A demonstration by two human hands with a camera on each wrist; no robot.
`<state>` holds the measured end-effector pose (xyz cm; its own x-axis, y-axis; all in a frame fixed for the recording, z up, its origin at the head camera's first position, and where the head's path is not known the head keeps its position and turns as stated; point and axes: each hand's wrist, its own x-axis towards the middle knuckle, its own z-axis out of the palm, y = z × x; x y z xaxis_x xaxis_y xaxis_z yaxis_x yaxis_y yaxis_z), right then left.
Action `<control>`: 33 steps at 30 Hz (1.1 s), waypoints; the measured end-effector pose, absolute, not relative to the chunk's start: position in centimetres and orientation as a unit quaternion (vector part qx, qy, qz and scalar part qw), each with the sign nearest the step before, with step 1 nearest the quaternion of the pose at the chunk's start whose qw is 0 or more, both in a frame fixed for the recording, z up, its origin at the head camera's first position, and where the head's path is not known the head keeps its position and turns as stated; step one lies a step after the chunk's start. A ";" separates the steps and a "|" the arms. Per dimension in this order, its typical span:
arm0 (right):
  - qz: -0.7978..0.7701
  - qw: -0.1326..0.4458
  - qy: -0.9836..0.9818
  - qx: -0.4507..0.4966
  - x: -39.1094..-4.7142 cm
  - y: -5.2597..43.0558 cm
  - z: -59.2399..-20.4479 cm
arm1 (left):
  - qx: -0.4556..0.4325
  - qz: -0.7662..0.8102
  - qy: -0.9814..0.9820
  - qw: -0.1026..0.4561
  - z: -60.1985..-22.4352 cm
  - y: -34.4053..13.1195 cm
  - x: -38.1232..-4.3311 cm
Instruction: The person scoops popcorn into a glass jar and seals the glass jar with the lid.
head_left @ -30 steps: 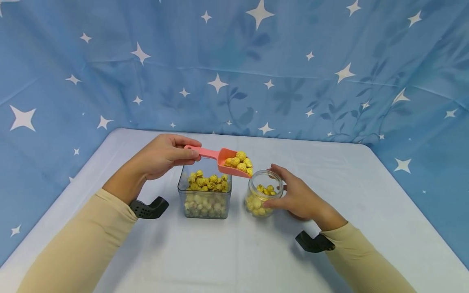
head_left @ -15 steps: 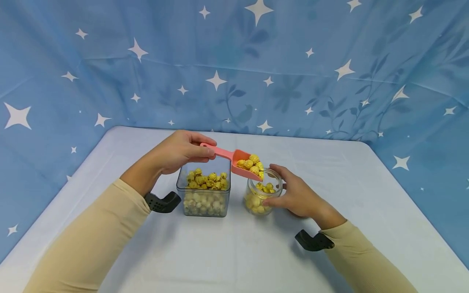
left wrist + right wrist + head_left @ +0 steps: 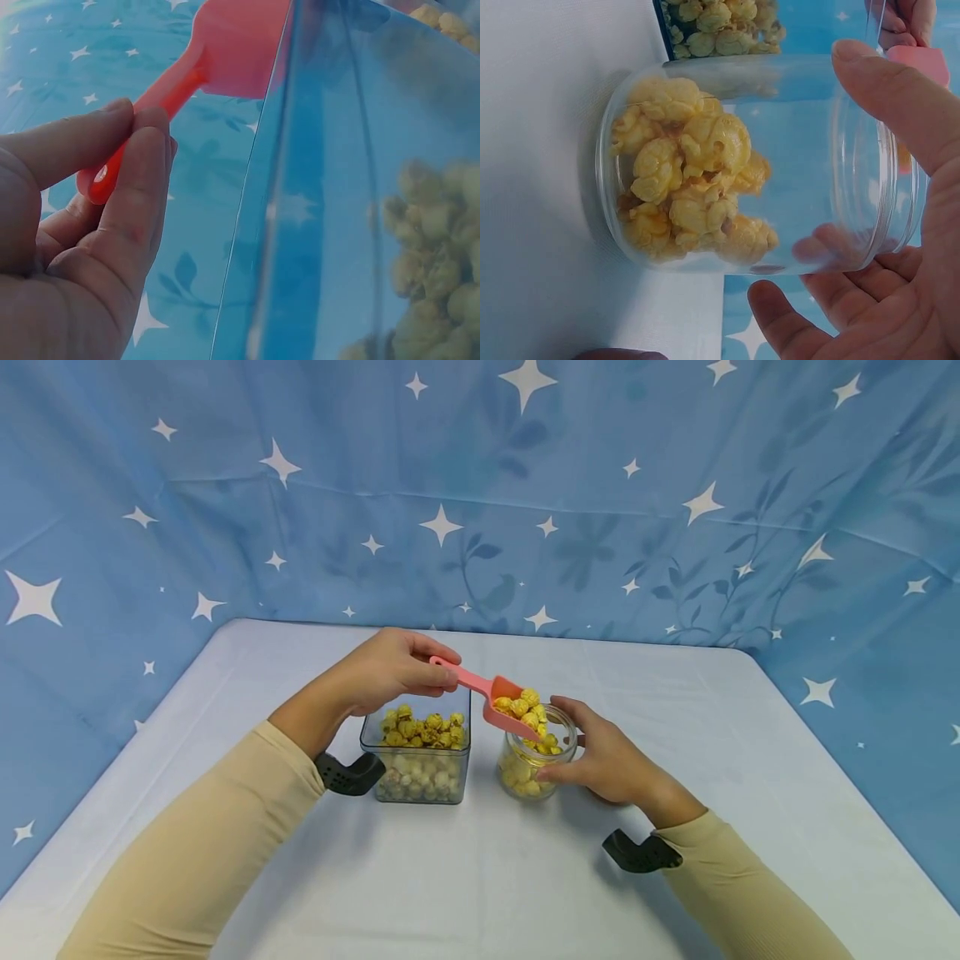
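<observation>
My left hand (image 3: 393, 672) pinches the handle end of a pink scoop (image 3: 474, 680) between thumb and fingers. Yellow popcorn (image 3: 517, 706) fills the scoop, which tilts down to the right with its front lip over the mouth of a clear glass jar (image 3: 802, 112). Around the jar's upper side curls my right hand (image 3: 611, 764), thumb on the near side and fingers behind. Popcorn pieces (image 3: 690, 165) lie in the bottom of the jar, which stands on the table. Left of it is a clear square container (image 3: 417, 750) holding more popcorn (image 3: 423, 731).
A white cloth covers the table (image 3: 480, 877). Behind the right hand shows a sliver of a reddish-brown round thing (image 3: 622, 355), mostly hidden. A blue curtain with white stars (image 3: 480, 485) hangs along the far edge.
My left hand has carried the scoop right and slightly down, from above the container to the jar's mouth, and tilted it more steeply. The right hand stays around the jar.
</observation>
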<state>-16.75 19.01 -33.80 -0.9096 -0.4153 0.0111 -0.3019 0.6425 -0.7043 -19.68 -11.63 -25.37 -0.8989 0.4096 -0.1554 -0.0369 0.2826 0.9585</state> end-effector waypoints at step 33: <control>-0.381 0.068 0.895 -0.220 -16.8 19.4 -34.0 | 0.132 0.551 0.805 0.176 -24.7 -12.5 -19.6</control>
